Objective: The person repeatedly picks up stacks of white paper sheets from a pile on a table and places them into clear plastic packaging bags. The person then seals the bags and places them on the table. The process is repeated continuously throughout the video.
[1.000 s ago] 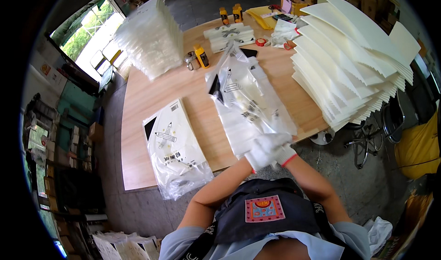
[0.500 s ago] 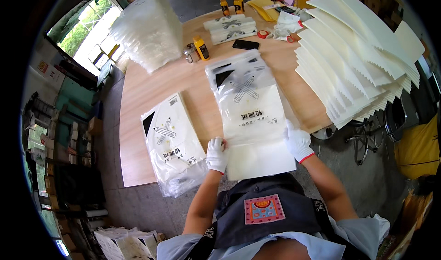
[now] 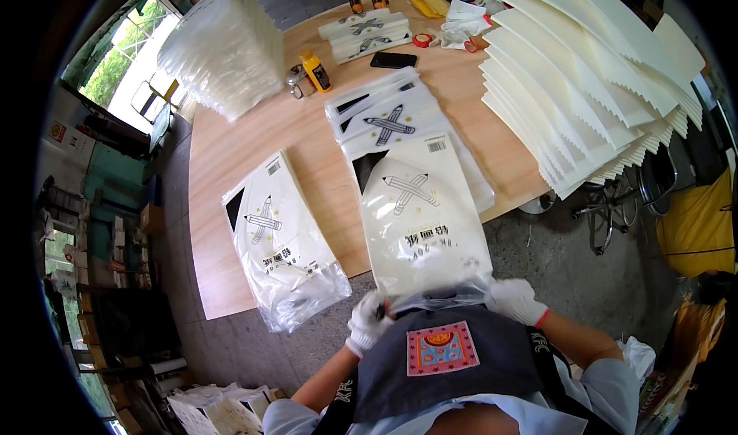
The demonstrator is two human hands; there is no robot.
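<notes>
Fingers of left hand and right hand pinch a clear bag showing characters and barcode.

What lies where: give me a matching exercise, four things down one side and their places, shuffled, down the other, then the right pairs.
Things
1. left hand
2. phone
3. right hand
4. sheets

Places
A. fanned out in a tall stack at the right of the table
B. at the near right corner of the centre bag
C. at the near left corner of the centre bag
D. flat on the table, beyond the bags

Right pairs: 1-C, 2-D, 3-B, 4-A
</notes>
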